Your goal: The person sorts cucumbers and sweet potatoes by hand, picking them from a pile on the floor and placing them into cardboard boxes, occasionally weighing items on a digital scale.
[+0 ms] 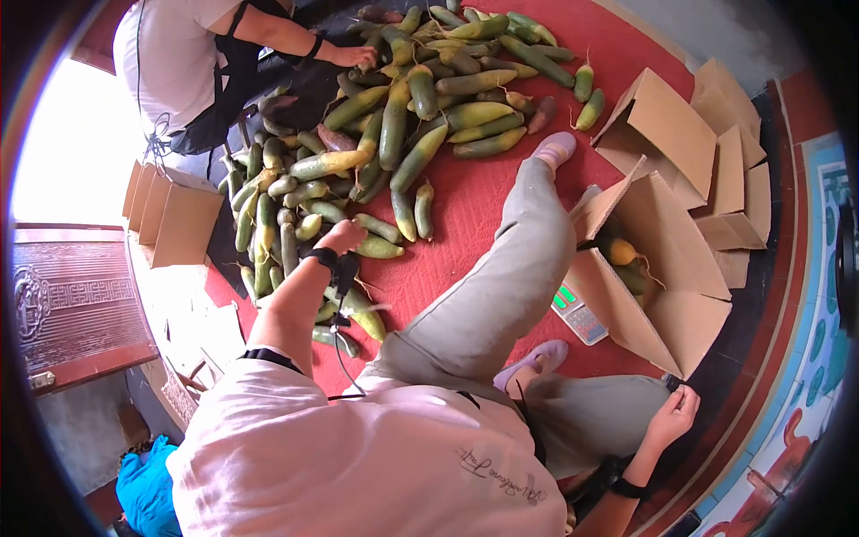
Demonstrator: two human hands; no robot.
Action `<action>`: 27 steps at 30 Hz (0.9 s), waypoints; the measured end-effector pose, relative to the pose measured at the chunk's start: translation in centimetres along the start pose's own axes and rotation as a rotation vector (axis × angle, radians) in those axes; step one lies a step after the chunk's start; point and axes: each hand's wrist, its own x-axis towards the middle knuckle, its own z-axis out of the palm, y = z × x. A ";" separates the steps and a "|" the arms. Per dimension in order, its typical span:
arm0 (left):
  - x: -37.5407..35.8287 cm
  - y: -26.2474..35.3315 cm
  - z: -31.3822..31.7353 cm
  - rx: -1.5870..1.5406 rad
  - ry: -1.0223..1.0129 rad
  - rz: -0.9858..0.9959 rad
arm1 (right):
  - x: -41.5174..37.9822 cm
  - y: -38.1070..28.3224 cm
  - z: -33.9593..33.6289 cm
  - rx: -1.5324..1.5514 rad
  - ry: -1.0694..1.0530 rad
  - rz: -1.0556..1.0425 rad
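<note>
My left hand [344,236] is low over a heap of green radishes, fingers curled at the near end of one green radish [379,247]; the grip itself is partly hidden. More long green radishes [259,228] lie around it, some yellowish at one end. My right hand [675,417] rests by my bent right knee, its fingers closed at a small black object [671,382] whose kind I cannot make out. Beyond that knee, an open cardboard box [684,300] holds several radishes. Beside the box is a scale [580,315] with a lit green display.
Another person [174,63] sits at the upper left, one hand [356,57] at the heap's far side. Open cardboard boxes [658,125] stand at the upper right, with more cartons [183,215] at the left. A red mat [456,268] lies under the heap and my feet.
</note>
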 end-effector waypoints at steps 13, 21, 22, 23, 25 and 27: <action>-2.9 11.5 -4.2 0.254 0.973 0.127 | 0.8 -0.7 0.5 -0.051 -0.042 0.019; -0.7 10.1 -10.2 0.563 0.876 0.095 | 1.2 -1.2 0.6 -0.041 -0.055 0.056; -1.2 10.1 -10.4 0.611 0.817 0.080 | 1.3 -1.2 0.6 -0.039 -0.058 0.044; -0.4 9.3 -10.4 0.711 0.851 0.088 | 1.4 -1.2 0.6 -0.042 -0.053 0.053; -0.4 9.2 -10.3 0.806 0.905 0.130 | 1.4 -1.4 0.7 -0.035 -0.051 0.028; -0.8 8.3 -9.6 0.886 0.853 0.157 | 1.5 -1.5 0.7 -0.028 -0.055 0.026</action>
